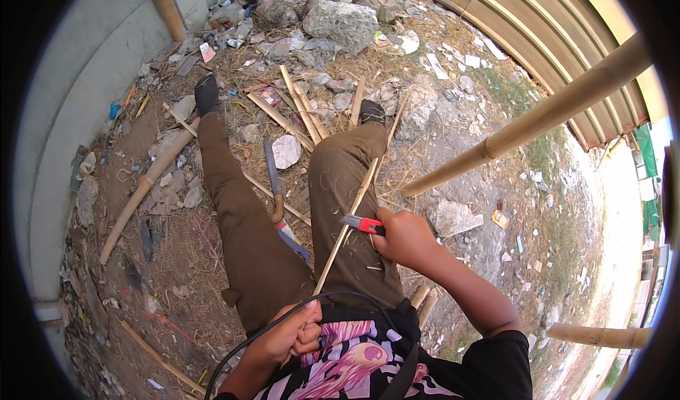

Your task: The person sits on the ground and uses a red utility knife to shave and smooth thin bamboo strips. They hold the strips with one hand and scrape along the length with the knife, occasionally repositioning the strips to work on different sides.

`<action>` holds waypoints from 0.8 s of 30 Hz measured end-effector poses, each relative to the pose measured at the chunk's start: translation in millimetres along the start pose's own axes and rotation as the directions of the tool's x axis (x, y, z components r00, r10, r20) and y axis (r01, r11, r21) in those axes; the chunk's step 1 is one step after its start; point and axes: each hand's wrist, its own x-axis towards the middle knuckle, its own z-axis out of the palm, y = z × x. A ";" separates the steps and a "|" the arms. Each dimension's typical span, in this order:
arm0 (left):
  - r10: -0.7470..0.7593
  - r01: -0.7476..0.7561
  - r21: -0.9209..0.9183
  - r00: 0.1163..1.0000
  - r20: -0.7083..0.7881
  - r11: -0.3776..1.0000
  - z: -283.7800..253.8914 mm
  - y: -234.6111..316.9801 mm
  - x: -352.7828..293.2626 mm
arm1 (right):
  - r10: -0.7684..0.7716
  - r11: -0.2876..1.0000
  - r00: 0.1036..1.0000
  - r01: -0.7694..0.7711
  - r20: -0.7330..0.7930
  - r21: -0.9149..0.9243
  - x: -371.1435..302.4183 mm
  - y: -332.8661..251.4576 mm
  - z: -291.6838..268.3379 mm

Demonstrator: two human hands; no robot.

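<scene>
Nearest me, my left hand is curled in front of my shirt, closed on the near end of a thin bamboo strip, though my fingers hide the very tip. The strip slants up and away from it, lying across my right trouser leg. I judge it light and stiff but springy, liable to split along the grain, with edges that could leave splinters; the near end looks the safest hold, clear of the blade. Ahead and to the right, my right hand grips a red utility knife by its body, its blade at the strip's middle. The knife should be light too, best held well back. Beyond both hands, between my legs, lies a dark-bladed tool; farther out rest loose bamboo pieces.
</scene>
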 end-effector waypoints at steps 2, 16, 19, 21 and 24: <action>-0.001 0.001 -0.011 1.000 0.015 1.000 -1.8 -2.1 0.6 | 0.044 0.993 0.999 -0.045 0.013 0.112 11.9 14.7 1.7; 0.003 -0.001 -0.031 0.999 0.053 1.000 0.3 -0.5 3.8 | -0.025 0.997 1.000 0.025 -0.005 0.076 8.5 10.3 8.1; 0.019 -0.016 -0.039 0.997 0.081 0.999 1.0 -1.0 9.0 | 0.010 0.989 0.999 -0.004 -0.033 0.150 8.8 8.1 9.6; 0.002 0.001 -0.042 0.997 0.079 0.999 -1.6 -4.2 7.1 | 0.055 0.961 0.993 -0.025 -0.105 0.274 12.1 12.8 13.1; 0.009 -0.004 -0.045 0.993 0.114 0.999 -5.2 -5.2 4.6 | 0.168 0.942 0.971 -0.108 -0.169 0.318 23.1 14.1 9.8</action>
